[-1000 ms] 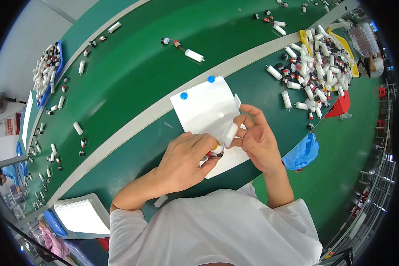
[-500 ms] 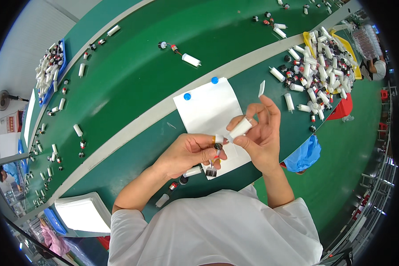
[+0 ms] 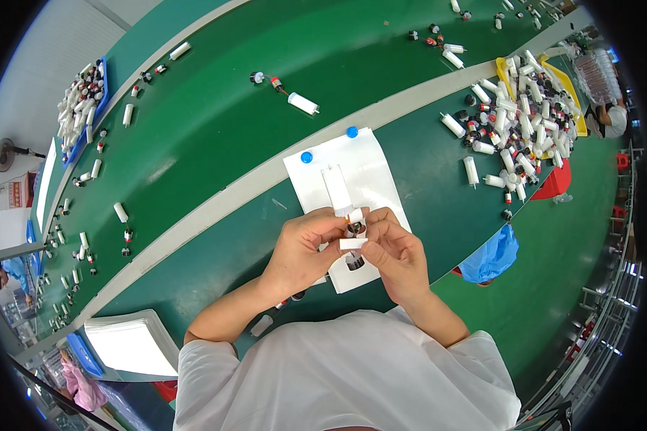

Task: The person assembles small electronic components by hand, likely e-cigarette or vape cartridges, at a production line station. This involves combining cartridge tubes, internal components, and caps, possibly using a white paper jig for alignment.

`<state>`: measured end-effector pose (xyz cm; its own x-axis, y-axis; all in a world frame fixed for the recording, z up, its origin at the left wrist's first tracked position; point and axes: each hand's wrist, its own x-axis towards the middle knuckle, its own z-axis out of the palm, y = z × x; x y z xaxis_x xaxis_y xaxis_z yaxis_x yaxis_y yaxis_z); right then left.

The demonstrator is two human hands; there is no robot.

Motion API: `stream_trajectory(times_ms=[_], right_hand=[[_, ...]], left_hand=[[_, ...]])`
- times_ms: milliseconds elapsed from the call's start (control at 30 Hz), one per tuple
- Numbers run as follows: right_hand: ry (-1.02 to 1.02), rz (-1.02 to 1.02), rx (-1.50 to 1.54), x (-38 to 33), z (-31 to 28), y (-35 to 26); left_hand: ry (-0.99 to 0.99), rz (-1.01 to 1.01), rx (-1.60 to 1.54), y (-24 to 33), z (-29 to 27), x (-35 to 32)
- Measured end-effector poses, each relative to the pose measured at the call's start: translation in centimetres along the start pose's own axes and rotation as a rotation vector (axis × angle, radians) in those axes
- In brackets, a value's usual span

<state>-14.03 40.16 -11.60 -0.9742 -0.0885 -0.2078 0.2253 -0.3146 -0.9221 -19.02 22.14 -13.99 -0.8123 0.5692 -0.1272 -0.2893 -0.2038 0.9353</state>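
The curved, glossy green conveyor belt (image 3: 201, 144) carries loose parts well apart from the hands, so little threatens there. On the dark green flat worktable (image 3: 424, 161), a heap of white plastic cylinders and dark caps (image 3: 517, 118) spills out of the yellow plastic tray (image 3: 566, 85) toward the table edge; a knock could send outer pieces onto the green floor (image 3: 553, 287).

The white, smooth sheet (image 3: 313, 179) bears two round blue studs (image 3: 351, 132) at its far edge, and its near end lies under the hands — a dragging wrist could shift or crease it. Just beside the left forearm (image 3: 230, 307), a loose white cylinder (image 3: 262, 325) could be swept aside by the elbow.

The left hand (image 3: 295, 251) and right hand (image 3: 400, 257) meet over the sheet. Between them, a long white plastic cylinder (image 3: 337, 190) points away from the person, its near end at the fingertips; uneven pulling could strain its joint with the small white-and-dark part (image 3: 355, 217). The left fingers look pinched on that part, though its grip is partly hidden. The right thumb and fingers clamp one end of a narrow white strip (image 3: 352, 244) — a slip could leave it crooked. The short black cap (image 3: 354, 261) below could snag a finger.
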Motion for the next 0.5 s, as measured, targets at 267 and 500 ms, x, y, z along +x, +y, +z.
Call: stream_trajectory(times_ms=[267,500], right_hand=[[0.096,-0.175,-0.240,0.9,-0.9,1.9],[-0.152,0.136,-0.010,1.7,-4.2,0.2]], left_hand=[[0.001,0.089,0.253,0.7,0.5,-0.3],[-0.081,0.320,0.381,0.8,1.2,-0.5]])
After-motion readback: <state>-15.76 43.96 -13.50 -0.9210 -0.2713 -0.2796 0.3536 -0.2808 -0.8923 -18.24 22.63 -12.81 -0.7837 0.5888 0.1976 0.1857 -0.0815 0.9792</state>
